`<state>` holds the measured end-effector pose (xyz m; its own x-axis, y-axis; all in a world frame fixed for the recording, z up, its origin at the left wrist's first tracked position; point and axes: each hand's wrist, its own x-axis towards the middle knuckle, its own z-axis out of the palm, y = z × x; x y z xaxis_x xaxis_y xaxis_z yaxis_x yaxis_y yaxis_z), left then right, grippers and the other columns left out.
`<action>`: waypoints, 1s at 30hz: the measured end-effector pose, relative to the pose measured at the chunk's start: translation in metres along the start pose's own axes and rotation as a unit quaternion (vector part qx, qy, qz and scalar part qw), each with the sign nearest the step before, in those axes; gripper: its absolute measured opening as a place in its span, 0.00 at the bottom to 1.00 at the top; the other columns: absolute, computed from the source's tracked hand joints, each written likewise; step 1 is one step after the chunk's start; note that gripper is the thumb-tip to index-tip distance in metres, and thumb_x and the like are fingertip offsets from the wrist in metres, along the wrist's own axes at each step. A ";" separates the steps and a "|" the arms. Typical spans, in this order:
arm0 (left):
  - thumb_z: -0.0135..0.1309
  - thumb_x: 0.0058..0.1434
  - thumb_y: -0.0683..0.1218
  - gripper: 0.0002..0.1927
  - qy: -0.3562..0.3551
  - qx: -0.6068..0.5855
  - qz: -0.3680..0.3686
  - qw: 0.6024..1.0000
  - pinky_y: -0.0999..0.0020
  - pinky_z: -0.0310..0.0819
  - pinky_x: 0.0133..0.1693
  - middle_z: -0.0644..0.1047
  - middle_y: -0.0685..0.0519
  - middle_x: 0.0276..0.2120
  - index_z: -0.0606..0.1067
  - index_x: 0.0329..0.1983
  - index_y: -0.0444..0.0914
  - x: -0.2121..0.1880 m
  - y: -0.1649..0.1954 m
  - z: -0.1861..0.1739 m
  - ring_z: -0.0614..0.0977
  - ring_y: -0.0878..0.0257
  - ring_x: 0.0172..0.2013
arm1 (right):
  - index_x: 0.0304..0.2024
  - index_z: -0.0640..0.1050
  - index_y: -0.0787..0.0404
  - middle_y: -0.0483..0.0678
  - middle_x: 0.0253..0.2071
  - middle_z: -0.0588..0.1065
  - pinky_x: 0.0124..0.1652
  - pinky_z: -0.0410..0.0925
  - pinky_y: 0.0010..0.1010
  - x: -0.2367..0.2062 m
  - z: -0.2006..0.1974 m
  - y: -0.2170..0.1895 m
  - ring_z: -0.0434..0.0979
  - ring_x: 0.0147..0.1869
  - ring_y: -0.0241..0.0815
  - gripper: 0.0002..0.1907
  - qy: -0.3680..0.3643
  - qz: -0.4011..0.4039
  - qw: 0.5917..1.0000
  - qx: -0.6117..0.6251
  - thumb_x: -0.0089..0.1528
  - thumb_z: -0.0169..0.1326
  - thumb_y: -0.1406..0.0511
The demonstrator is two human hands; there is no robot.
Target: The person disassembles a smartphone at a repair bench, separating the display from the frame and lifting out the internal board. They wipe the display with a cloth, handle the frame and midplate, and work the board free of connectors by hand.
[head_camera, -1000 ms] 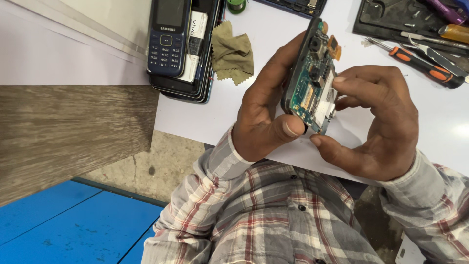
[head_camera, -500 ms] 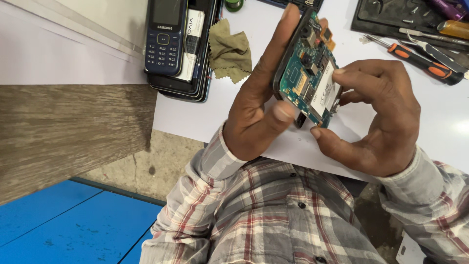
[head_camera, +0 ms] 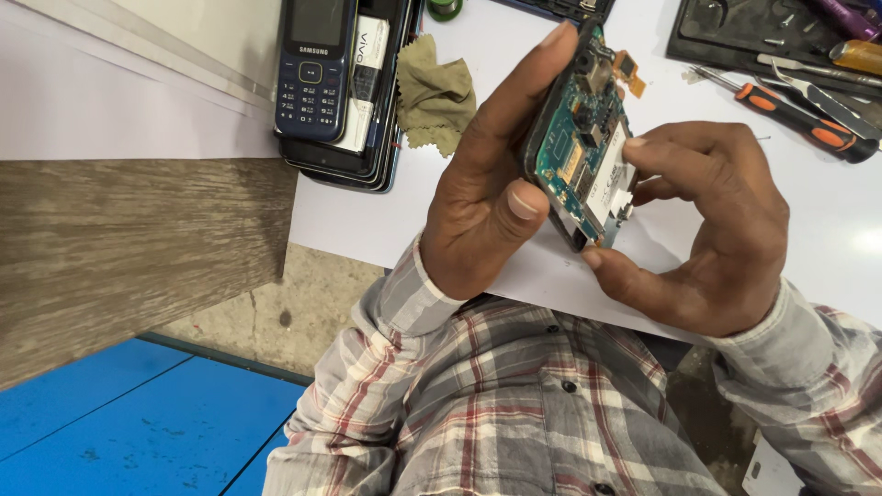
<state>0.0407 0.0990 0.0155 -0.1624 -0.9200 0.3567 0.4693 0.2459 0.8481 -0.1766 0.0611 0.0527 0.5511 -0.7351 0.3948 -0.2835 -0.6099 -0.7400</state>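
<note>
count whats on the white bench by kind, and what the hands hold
opened phone with bare circuit board, held by left hand and right hand: 1
phones in the stack: at least 3
olive cloth: 1
orange-handled screwdriver: 1
black tray: 1
total: at least 7

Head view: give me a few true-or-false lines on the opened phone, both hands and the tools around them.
1. The left hand grips the opened phone with its green circuit board exposed. True.
2. The right hand rests flat on the white table. False: its fingers touch the board.
3. The orange-handled screwdriver lies on the table, untouched. True.
4. The olive cloth covers the dark keypad phone. False: it lies beside the phone stack.
</note>
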 end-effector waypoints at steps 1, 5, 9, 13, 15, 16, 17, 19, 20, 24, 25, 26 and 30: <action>0.52 0.79 0.60 0.38 -0.003 -0.012 -0.006 1.000 0.72 0.55 0.75 0.59 0.53 0.72 0.49 0.80 0.42 0.000 0.000 0.000 0.62 0.67 0.71 | 0.61 0.71 0.67 0.59 0.55 0.70 0.45 0.78 0.29 0.000 0.001 0.000 0.78 0.56 0.46 0.35 0.002 -0.001 1.000 0.004 0.54 0.70 0.65; 0.52 0.78 0.59 0.38 -0.010 -0.030 -0.011 0.999 0.70 0.56 0.75 0.59 0.51 0.72 0.49 0.80 0.42 -0.001 0.000 0.001 0.63 0.66 0.71 | 0.61 0.71 0.66 0.59 0.55 0.70 0.45 0.79 0.29 0.001 0.002 0.002 0.78 0.56 0.46 0.35 0.008 -0.006 1.000 0.016 0.55 0.71 0.63; 0.52 0.80 0.58 0.36 -0.009 -0.016 -0.005 1.000 0.71 0.55 0.75 0.57 0.53 0.73 0.50 0.80 0.43 -0.004 0.000 0.001 0.62 0.67 0.72 | 0.61 0.72 0.66 0.58 0.53 0.71 0.42 0.78 0.29 0.002 0.002 0.002 0.78 0.53 0.46 0.36 0.005 -0.021 1.000 -0.010 0.54 0.72 0.62; 0.49 0.82 0.58 0.33 -0.003 0.000 0.000 1.000 0.72 0.54 0.75 0.55 0.54 0.74 0.50 0.78 0.43 -0.005 -0.001 0.003 0.61 0.68 0.72 | 0.61 0.72 0.65 0.59 0.53 0.72 0.42 0.78 0.30 0.003 0.004 -0.002 0.79 0.53 0.47 0.36 0.007 -0.029 0.998 -0.053 0.55 0.72 0.62; 0.47 0.83 0.58 0.32 0.004 0.012 -0.003 1.000 0.73 0.54 0.75 0.55 0.53 0.75 0.49 0.78 0.42 -0.007 0.000 0.005 0.61 0.68 0.72 | 0.61 0.71 0.66 0.59 0.52 0.71 0.43 0.77 0.32 0.004 0.005 -0.003 0.78 0.51 0.47 0.36 0.008 -0.042 0.996 -0.076 0.55 0.73 0.62; 0.45 0.83 0.58 0.31 0.009 0.025 -0.004 1.000 0.73 0.54 0.75 0.54 0.54 0.75 0.49 0.79 0.42 -0.007 0.001 0.005 0.61 0.68 0.72 | 0.61 0.71 0.66 0.59 0.51 0.71 0.42 0.77 0.32 0.004 0.006 -0.004 0.78 0.51 0.48 0.36 0.010 -0.046 0.995 -0.088 0.55 0.73 0.62; 0.44 0.84 0.58 0.31 0.016 0.029 -0.004 0.999 0.73 0.54 0.75 0.54 0.54 0.75 0.48 0.79 0.41 -0.007 0.002 0.007 0.61 0.68 0.72 | 0.61 0.71 0.66 0.60 0.51 0.71 0.42 0.77 0.33 0.005 0.006 -0.005 0.78 0.51 0.49 0.36 0.012 -0.050 0.994 -0.101 0.55 0.73 0.63; 0.41 0.84 0.57 0.31 0.032 0.026 -0.005 0.999 0.73 0.54 0.75 0.54 0.53 0.75 0.46 0.80 0.41 -0.007 0.002 0.012 0.61 0.67 0.72 | 0.60 0.71 0.66 0.60 0.51 0.71 0.41 0.77 0.33 0.005 0.009 -0.006 0.78 0.50 0.50 0.37 0.017 -0.050 0.991 -0.126 0.54 0.74 0.63; 0.41 0.84 0.55 0.31 0.039 0.023 -0.002 0.999 0.73 0.54 0.75 0.54 0.52 0.75 0.45 0.81 0.41 -0.006 0.000 0.015 0.61 0.67 0.72 | 0.60 0.72 0.66 0.60 0.51 0.71 0.40 0.77 0.33 0.005 0.010 -0.007 0.78 0.49 0.50 0.37 0.020 -0.045 0.989 -0.138 0.54 0.75 0.62; 0.44 0.83 0.45 0.33 0.068 0.033 0.017 0.997 0.72 0.57 0.72 0.55 0.50 0.74 0.41 0.82 0.41 0.001 -0.007 0.025 0.62 0.66 0.70 | 0.62 0.73 0.65 0.59 0.53 0.71 0.41 0.77 0.33 0.004 0.014 -0.009 0.79 0.49 0.49 0.37 0.014 -0.012 0.982 -0.186 0.54 0.75 0.64; 0.44 0.81 0.43 0.34 0.080 0.043 0.017 0.996 0.70 0.59 0.71 0.56 0.47 0.74 0.41 0.81 0.39 0.003 -0.009 0.027 0.63 0.64 0.69 | 0.62 0.73 0.66 0.59 0.52 0.70 0.40 0.77 0.33 0.004 0.013 -0.010 0.79 0.48 0.49 0.37 0.012 -0.012 0.983 -0.182 0.54 0.75 0.64; 0.45 0.79 0.41 0.34 0.096 0.042 0.012 0.994 0.69 0.61 0.70 0.57 0.45 0.74 0.42 0.81 0.38 0.005 -0.010 0.027 0.65 0.63 0.68 | 0.61 0.73 0.66 0.60 0.51 0.70 0.40 0.77 0.34 0.004 0.013 -0.010 0.79 0.47 0.49 0.38 0.011 -0.011 0.984 -0.178 0.53 0.75 0.64; 0.45 0.76 0.37 0.34 0.151 0.016 -0.009 0.988 0.67 0.66 0.66 0.64 0.41 0.70 0.46 0.80 0.34 0.009 -0.017 0.027 0.70 0.59 0.63 | 0.61 0.74 0.66 0.59 0.51 0.69 0.39 0.76 0.34 0.004 0.012 -0.009 0.78 0.46 0.49 0.38 0.003 -0.006 0.986 -0.164 0.52 0.76 0.64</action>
<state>0.0077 0.0950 0.0145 0.0979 -0.9722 0.2125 0.4395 0.2338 0.8673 -0.1624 0.0674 0.0539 0.5510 -0.7285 0.4070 -0.5158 -0.6807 -0.5201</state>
